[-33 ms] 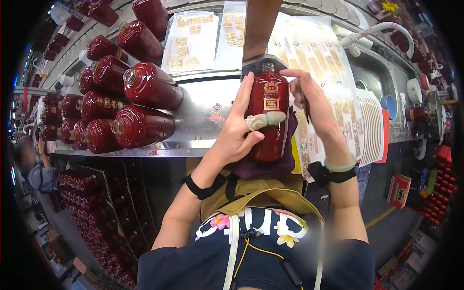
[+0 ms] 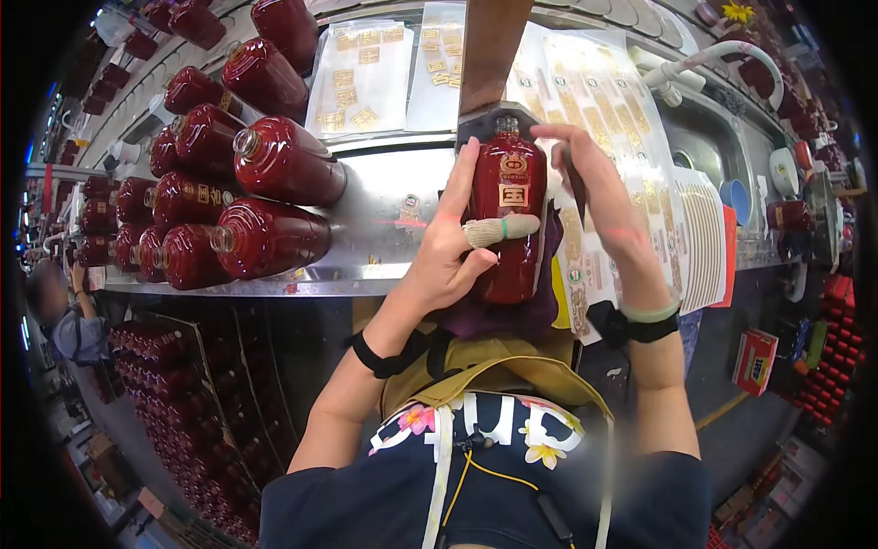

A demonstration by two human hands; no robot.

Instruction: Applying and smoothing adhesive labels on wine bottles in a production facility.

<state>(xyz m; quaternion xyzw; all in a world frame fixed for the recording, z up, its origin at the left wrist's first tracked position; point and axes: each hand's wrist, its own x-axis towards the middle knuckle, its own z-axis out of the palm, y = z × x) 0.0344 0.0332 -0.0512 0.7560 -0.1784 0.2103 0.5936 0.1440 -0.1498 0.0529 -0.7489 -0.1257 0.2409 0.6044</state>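
A dark red glass bottle [image 2: 514,261] lies on its back in front of me, its neck pointing away, with gold emblems on its front. My left hand [image 2: 445,240] steadies it from the left; the index finger runs along its side, and a finger in a knitted cot [image 2: 503,229] lies across its front. To the right of the bottle, my right hand [image 2: 599,188] has its index finger reaching toward the bottle's shoulder. A slim dark tool [image 2: 575,183], perhaps tweezers, is held in that hand. Dark purple cloth [image 2: 480,320] lies under the bottle.
Several red bottles [image 2: 283,160] stand on the metal counter at left. Sheets of gold stickers [image 2: 361,78] lie at the back, with more sticker sheets [image 2: 608,110] at right. A brown post [image 2: 494,50] rises ahead. Beyond are a sink [image 2: 713,137] and a white faucet [image 2: 722,59].
My right hand has shifted very slightly to the right, the dark tool turning a little with it. My left hand and the bottle stay in place.
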